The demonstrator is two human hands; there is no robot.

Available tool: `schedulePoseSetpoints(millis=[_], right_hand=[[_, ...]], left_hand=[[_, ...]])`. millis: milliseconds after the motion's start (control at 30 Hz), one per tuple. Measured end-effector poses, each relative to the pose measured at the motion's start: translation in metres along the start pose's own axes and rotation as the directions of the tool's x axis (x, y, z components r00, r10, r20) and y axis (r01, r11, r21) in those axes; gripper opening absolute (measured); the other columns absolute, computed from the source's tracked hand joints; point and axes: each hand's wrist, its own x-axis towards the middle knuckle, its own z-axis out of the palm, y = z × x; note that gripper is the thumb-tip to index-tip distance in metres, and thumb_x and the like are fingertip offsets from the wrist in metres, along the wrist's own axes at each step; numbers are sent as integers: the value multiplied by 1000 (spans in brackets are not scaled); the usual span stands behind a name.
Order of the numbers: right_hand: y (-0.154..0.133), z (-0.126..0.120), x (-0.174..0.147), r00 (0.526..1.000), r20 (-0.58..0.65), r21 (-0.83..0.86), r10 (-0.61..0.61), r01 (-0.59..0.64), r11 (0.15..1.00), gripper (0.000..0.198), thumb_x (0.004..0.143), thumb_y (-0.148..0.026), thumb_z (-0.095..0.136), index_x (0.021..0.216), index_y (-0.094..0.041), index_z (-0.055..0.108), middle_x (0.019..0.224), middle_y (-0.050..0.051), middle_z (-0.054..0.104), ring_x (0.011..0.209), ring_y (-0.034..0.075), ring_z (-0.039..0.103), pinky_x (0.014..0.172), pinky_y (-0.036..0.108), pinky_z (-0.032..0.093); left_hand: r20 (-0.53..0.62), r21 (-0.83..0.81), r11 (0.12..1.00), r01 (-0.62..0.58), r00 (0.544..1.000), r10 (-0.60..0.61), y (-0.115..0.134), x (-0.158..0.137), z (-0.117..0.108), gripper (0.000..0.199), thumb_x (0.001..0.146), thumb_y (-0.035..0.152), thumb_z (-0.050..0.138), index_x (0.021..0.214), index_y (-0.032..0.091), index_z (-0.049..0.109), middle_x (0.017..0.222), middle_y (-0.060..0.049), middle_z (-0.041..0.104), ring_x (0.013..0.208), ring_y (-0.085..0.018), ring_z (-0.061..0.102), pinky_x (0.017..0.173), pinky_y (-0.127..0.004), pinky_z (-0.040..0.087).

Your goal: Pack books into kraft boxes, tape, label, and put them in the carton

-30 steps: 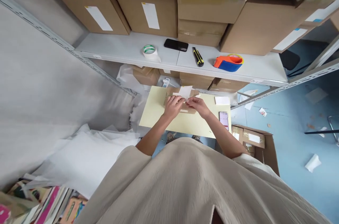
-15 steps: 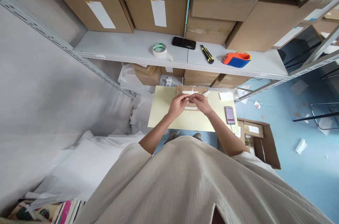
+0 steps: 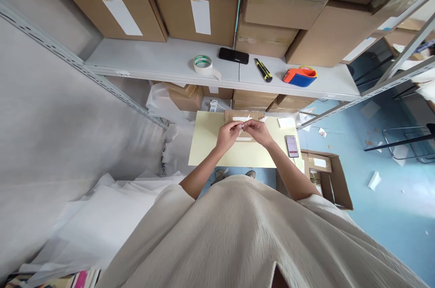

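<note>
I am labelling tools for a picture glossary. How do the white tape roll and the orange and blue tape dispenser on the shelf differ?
The white tape roll is bare, with a green inner ring; the tape dispenser is orange and blue. The roll lies left of the black phone; the dispenser lies right of the utility knife. Both rest on the grey shelf, untouched.

On the shelf (image 3: 163, 59) sit a tape roll (image 3: 202, 63), a black phone (image 3: 233, 55), a yellow knife (image 3: 263, 70) and an orange-blue dispenser (image 3: 299, 76), with boxes (image 3: 193, 2) stacked behind. On the bench (image 3: 207, 143) lie a second phone (image 3: 292, 146) and a white pad (image 3: 286, 122). An open carton (image 3: 328, 177) stands on the blue floor (image 3: 384, 220)
</note>
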Motion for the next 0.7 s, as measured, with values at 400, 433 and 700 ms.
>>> schedulePoseSetpoints(millis=[400,433,700], right_hand=[[-1,2,-5,1000,-6,-40,7,-7,999,40,85,-66,86,93,-26,80,95,3,82,94,24,75,93,40,60],[-1,2,-5,1000,-9,-51,1,-1,999,40,86,-66,85,92,-26,80,94,3,81,92,24,74,92,39,60],[0,5,-1,999,-37,-96,-36,32,995,38,88,-65,83,92,-27,80,92,4,81,90,25,74,85,39,60]], left_hand=[[8,8,1000,22,1000,-22,-2,-2,0,26,107,44,71,109,24,87,115,-10,87,103,-24,81,92,-36,65],[8,12,1000,23,1000,-23,-1,-2,-1,26,107,44,71,109,24,87,115,-10,87,103,-24,81,92,-36,65],[-14,1,1000,-28,1000,28,-1,-2,-2,28,108,47,71,109,24,86,115,-10,85,103,-24,82,93,-37,66]])
